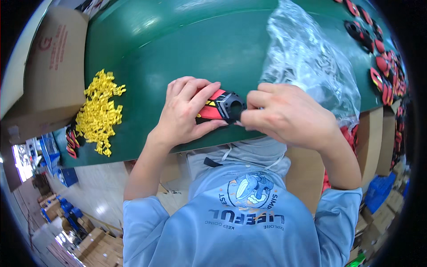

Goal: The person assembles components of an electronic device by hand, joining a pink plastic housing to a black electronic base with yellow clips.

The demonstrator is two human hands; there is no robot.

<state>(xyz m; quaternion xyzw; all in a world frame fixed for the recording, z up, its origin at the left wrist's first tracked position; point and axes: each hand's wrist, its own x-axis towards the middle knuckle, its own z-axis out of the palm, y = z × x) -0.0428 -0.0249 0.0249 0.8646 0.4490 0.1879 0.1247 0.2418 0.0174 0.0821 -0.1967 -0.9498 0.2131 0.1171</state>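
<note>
A red and black plastic shell with yellow marks and a round hole (221, 106) lies at the table's near edge, in front of my body. Around its left end my left hand (180, 111) is closed, thumb on the near side and fingers over the far side. My right hand (291, 113) has its fingers curled into a pinch at the shell's black right end. What those fingers pinch, if anything, is hidden behind them. A heap of small yellow plastic clips (100, 113) sits to the left of my left hand.
A crumpled clear plastic bag (311, 62) covers the table (191, 49) beyond my right hand. Many red and black parts (387, 78) lie at the far right. An open cardboard box (58, 66) stands at the left, and another box (371, 147) is by my right elbow.
</note>
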